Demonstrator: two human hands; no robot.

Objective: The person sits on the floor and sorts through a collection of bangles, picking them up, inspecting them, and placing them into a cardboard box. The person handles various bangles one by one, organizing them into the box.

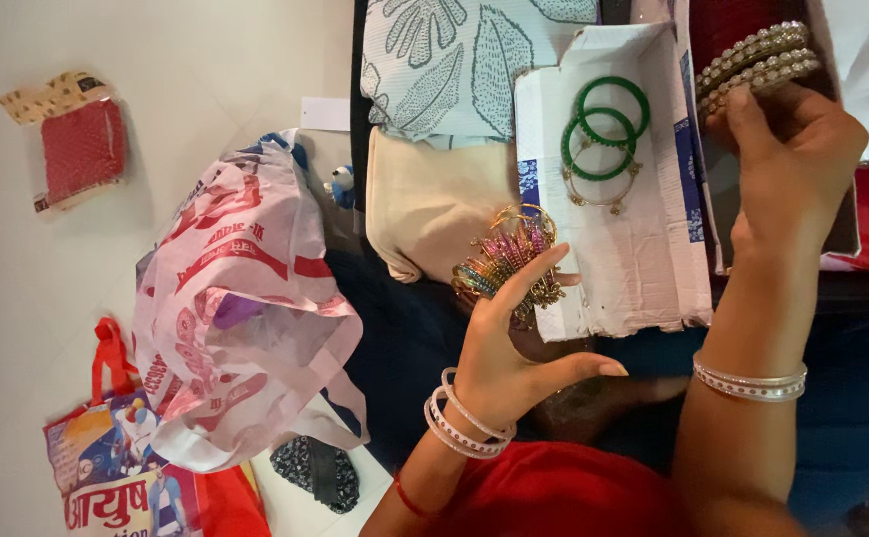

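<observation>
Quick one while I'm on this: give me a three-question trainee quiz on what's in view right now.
1. True or false: the left hand holds a bunch of multicoloured bangles.
2. Which lies in the white cardboard box?
A. green bangles
B. a red pouch
C. a plastic bag
3. What does the right hand grip?

Key:
1. True; its fingers wrap the bunch beside the box.
2. A; the green bangles lie in the box, with a thin gold-coloured one below them.
3. A stack of pale stone-studded bangles, held at the top right.
</observation>
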